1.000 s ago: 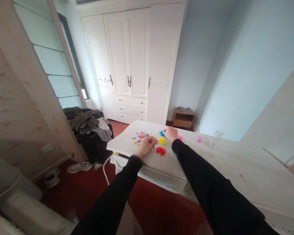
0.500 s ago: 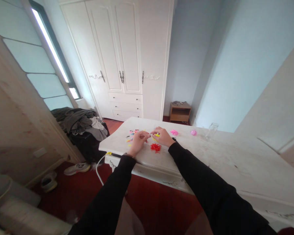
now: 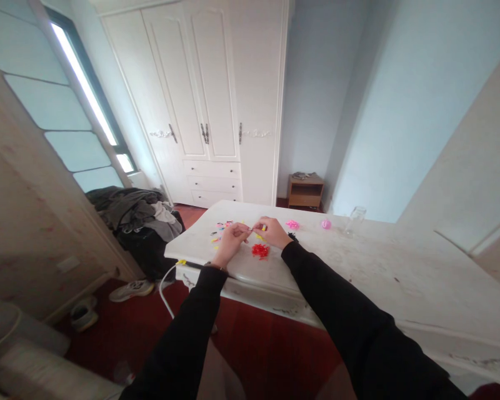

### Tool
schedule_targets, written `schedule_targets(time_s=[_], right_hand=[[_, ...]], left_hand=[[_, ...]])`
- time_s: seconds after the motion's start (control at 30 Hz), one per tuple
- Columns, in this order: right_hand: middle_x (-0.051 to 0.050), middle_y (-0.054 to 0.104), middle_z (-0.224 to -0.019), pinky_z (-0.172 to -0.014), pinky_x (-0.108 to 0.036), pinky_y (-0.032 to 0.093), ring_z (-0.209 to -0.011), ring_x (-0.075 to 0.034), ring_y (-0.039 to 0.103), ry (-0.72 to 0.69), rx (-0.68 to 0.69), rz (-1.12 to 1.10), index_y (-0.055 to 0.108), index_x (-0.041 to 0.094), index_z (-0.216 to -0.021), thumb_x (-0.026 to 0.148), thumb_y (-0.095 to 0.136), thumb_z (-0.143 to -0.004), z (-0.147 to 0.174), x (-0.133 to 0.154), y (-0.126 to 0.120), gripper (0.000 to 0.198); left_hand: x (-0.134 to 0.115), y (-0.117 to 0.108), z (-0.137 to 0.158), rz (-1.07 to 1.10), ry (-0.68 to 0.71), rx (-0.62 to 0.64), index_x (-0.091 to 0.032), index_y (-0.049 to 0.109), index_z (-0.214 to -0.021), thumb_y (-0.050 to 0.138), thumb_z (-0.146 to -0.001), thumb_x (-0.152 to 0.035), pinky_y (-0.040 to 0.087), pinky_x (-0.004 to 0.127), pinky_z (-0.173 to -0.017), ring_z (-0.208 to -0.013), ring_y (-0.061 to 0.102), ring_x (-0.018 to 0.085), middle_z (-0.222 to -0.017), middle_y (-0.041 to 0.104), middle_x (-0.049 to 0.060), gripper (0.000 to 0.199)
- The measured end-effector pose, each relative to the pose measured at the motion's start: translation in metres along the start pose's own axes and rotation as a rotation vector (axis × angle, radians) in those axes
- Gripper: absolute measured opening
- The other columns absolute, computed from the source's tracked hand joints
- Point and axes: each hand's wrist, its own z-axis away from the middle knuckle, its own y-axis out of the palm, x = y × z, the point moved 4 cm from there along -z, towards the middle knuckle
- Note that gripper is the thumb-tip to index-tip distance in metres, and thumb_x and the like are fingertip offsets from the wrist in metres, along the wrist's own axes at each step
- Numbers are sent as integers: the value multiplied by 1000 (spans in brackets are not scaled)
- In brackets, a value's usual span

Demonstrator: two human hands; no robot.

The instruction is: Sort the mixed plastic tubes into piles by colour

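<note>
Right, in the head view the left hand (image 3: pixel 231 241) and right hand (image 3: pixel 274 233) are seen almost fingertip to fingertip over the white table (image 3: pixel 337 264), thumbs and fingers pinched, both apparently clamped on one tiny piece (image 3: pixel 250 229); its kind and colour can't be made out. The yellow pile (image 3: pixel 260 236) is partly hidden by the right hand, the red pile (image 3: pixel 260 251) lies on the near side between the hands, and loose mixed-colour pieces (image 3: pixel 215 240) are scattered beside the left hand. The black pile (image 3: pixel 293 237) is partly covered by the right wrist; the pink pile (image 3: pixel 292 224) and pink ball (image 3: pixel 325 224) are placed farther right. Such a piece is probably best gripped lightly by the tips, pulled slowly and evenly, with wrists and sleeves lifted clear of the piles.
</note>
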Motion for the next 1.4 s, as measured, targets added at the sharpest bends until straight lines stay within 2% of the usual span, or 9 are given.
schedule_targets(time_s=[0.37,0.6,0.77,1.17,1.4], right_hand=[[-2,68,-79,-72,-26,43,-75,-14,60,11,-9,-23,72,15,-80,15,72,-82,1,-1,-1,3],[-1,67,-78,-72,-26,43,-74,-14,59,27,5,-24,70,16,-79,16,71,-83,-1,-4,1,5],[-1,67,-80,-74,-26,42,-77,-14,59,17,18,-23,69,16,-81,15,67,-86,-1,-2,1,6],[-1,66,-80,-75,-26,42,-76,-14,58,1,25,-24,67,17,-80,18,64,-88,0,0,0,9],[-1,65,-79,-73,-26,42,-76,-14,58,7,24,-26,65,17,-81,20,60,-89,1,2,0,10]], left_hand=[[3,-2,-1,-16,-15,-3,-15,68,-81,79,-75,-48,54,27,-61,-61,63,13,-81,73,7,36],[2,-4,0,-87,-15,-18,-15,69,-81,70,-77,-34,50,24,-59,-56,61,11,-77,71,4,20],[-1,-3,1,-120,-7,-30,-15,66,-81,66,-80,-30,51,25,-59,-56,61,11,-80,70,4,15],[-3,-1,2,-144,9,-4,-16,64,-82,66,-85,-46,51,25,-59,-56,60,11,-81,69,4,30],[-3,-1,3,-149,1,-9,-16,65,-81,66,-85,-46,50,25,-59,-56,61,11,-79,69,3,30]])
